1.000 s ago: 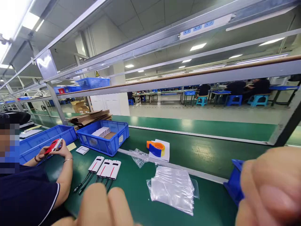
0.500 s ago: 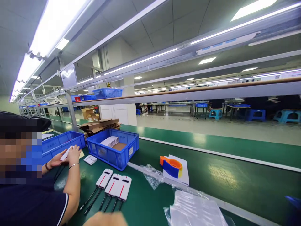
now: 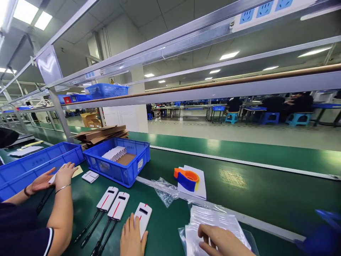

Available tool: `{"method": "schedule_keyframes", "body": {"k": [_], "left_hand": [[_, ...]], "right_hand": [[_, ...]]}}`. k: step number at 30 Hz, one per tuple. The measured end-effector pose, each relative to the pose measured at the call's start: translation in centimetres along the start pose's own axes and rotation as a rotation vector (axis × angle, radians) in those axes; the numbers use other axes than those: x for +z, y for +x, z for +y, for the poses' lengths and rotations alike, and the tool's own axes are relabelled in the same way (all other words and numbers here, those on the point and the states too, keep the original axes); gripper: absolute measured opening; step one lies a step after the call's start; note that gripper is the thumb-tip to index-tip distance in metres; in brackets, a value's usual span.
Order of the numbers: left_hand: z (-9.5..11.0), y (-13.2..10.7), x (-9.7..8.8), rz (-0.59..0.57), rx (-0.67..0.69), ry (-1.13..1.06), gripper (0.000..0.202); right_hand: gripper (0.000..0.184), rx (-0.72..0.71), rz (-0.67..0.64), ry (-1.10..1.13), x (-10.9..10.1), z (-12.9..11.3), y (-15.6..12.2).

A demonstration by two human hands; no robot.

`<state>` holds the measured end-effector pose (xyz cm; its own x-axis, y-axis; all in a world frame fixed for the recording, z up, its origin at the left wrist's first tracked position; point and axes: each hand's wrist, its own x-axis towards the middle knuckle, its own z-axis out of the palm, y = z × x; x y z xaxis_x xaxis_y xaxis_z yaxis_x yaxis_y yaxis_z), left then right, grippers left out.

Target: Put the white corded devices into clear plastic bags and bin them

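Note:
My left hand is on a flat white device with a dark window and a red stripe, its fingers and thumb around the lower part. Left of it on the green bench lie two similar white devices with black cables. Over a stack of clear plastic bags, my right hand hovers or rests with bent fingers apart; contact is hard to tell. Nothing shows between those fingers.
A co-worker's hands hold a white piece at the left. Blue crates stand behind, one with white parts in it. An orange and blue tape dispenser lies on white paper. Flattened cardboard is stacked behind the crates.
My view has turned right and down. My left hand has come onto the rightmost device, which now lies apart from the other two. My right hand has come into view over the bags.

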<state>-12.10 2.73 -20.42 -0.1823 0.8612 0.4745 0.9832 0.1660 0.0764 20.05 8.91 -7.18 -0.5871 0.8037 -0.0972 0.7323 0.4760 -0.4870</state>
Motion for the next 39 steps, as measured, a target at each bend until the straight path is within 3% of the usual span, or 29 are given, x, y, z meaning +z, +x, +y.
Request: {"method": "schedule_keyframes", "body": {"k": [3, 7, 10, 13, 16, 19, 22, 25, 31, 34, 39], "left_hand": [[1.4, -1.2, 0.2, -0.086, -0.009, 0.068, 0.039], [4.5, -0.7, -1.9, -0.103, 0.042, -0.06, 0.038], [8.0, 1.1, -4.0, -0.183, 0.185, -0.291, 0.043], [11.9, 3.7, -5.5, -0.389, 0.263, -0.494, 0.043], [15.2, 6.5, -5.5, -0.524, 0.229, -0.526, 0.042], [17.0, 8.7, -4.3, -0.585, 0.212, -0.507, 0.034], [17.4, 10.0, -3.5, -0.614, 0.193, -0.518, 0.018], [16.8, 10.6, -3.9, -0.583, 0.187, -0.574, 0.003], [15.6, 10.9, -6.9, -0.563, 0.198, -0.854, 0.019], [15.0, 10.7, -8.2, -0.574, 0.173, -1.017, 0.024], [13.9, 9.5, -9.0, -0.636, 0.083, -1.169, 0.029]], "right_hand": [[0.019, 0.121, 0.057, -0.098, 1.2, 2.1, 1.3], [0.033, 0.183, 0.108, -0.146, 2.2, 3.6, 1.1], [0.022, 0.176, 0.124, -0.128, 2.3, 4.0, 0.8], [0.02, 0.15, 0.157, -0.09, 2.3, 4.1, 0.8], [0.024, 0.127, 0.175, -0.046, 2.2, 4.2, 0.7], [0.022, 0.089, 0.184, 0.006, 1.8, 4.3, 0.5], [0.013, 0.069, 0.237, 0.072, 1.0, 4.9, 0.1], [0.01, 0.085, 0.326, 0.155, 0.1, 6.0, 0.0], [0.048, 0.165, 0.485, 0.371, -0.6, 7.4, 0.3], [0.056, 0.12, 0.451, 0.499, -1.1, 6.8, 0.3], [0.038, 0.005, 0.36, 0.623, -2.3, 4.5, -0.8]]}}
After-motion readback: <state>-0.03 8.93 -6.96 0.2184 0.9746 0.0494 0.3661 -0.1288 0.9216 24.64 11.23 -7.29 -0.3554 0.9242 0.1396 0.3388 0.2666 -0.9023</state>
